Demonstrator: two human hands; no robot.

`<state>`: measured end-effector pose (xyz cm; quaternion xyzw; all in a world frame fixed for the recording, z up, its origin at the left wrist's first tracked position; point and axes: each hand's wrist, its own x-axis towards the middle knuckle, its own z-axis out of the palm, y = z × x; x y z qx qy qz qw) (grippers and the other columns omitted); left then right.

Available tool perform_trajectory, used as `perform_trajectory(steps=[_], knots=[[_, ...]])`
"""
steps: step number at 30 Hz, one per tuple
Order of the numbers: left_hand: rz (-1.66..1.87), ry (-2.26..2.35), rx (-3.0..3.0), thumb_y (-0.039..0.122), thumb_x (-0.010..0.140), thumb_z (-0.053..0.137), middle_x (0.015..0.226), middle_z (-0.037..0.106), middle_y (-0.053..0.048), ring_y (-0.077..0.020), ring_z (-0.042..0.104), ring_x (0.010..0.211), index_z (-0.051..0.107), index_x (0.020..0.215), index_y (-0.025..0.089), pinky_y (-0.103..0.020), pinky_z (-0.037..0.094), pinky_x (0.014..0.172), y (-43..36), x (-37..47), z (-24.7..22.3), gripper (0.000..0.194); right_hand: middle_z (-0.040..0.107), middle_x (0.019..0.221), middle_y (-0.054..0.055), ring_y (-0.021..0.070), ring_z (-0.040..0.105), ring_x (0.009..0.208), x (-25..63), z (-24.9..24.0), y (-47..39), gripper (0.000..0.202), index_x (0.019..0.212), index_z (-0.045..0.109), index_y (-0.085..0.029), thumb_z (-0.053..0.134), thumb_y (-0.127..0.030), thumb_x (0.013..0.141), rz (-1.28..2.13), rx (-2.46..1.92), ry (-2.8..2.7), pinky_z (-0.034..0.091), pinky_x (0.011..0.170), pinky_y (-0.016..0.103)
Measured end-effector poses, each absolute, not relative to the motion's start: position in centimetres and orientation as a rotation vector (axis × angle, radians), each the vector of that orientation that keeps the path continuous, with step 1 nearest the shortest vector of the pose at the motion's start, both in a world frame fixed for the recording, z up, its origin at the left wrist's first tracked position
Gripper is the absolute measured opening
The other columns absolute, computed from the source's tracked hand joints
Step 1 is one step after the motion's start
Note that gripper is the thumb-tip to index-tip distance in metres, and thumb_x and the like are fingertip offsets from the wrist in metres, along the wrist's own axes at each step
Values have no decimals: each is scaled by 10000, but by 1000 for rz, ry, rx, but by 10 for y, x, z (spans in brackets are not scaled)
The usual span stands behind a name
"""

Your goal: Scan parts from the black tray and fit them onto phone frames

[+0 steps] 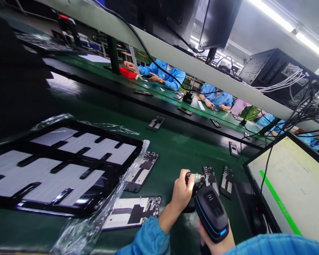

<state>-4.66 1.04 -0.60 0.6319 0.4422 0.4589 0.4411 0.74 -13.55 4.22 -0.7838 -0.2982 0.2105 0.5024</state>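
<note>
Far left of the hands: big black plastic tray (pixel 69 207) with white rectangular inserts, half out of a crinkly clear plastic wrap (pixel 87 230).

Just left of the left hand: two opened phone bodies with bare dark internals, one (pixel 134 211) flat by the blue sleeve, another (pixel 141 170) a bit further up on the green bench mat (pixel 172 148).

Left hand (pixel 181 194): fingers curled shut around a small dark phone frame with exposed circuit board (pixel 195 180), tipped up off the mat toward the scanner.

Right hand (pixel 215 242): wrapped closed on the grip of a black handheld barcode scanner with blue trim (pixel 212 214), head just below the held frame, nearly touching it as far as I can tell.

Just past the held frame: two more open phone frames (pixel 227 180) lying flat side by side.

Right of the right hand: tilted monitor with a white screen and a green bar (pixel 289 184), cables hanging across it.

Way across: workers in blue coats (pixel 163 74) at the far bench, not this person's hands.

What could go wrong: the grip on the frame looks like fingertips only, so I'd guess it could slip and drop onto the flat ones. The scanner head sits so close it might knock the bare board. Those loose cables could snag the right arm too.
</note>
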Motion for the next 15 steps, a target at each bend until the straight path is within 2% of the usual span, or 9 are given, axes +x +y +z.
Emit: perform_trajectory(steps=[8,13,15], knots=[[1209,1133,1619,417,903,422,632,622,-5,-189,622,588,528,891,224,-259,417,565,7,-46,-10,221,475,319,-28,220,453,281,16,30,-139,453,619,638,-255,666,-704,567,411,-1934,-815,481,417,393],[1251,1052,1620,436,916,409,576,570,19,-151,560,482,533,895,224,-244,376,512,6,-44,-14,247,459,315,-43,215,455,286,14,29,-138,444,638,653,-251,664,-691,582,388,-1929,-841,552,531,424],[1270,1023,1611,434,914,416,566,564,23,-140,539,454,543,905,220,-238,360,490,6,-43,-17,248,454,309,-45,212,448,277,13,26,-137,443,630,645,-252,665,-693,587,346,-1922,-848,550,508,415]])
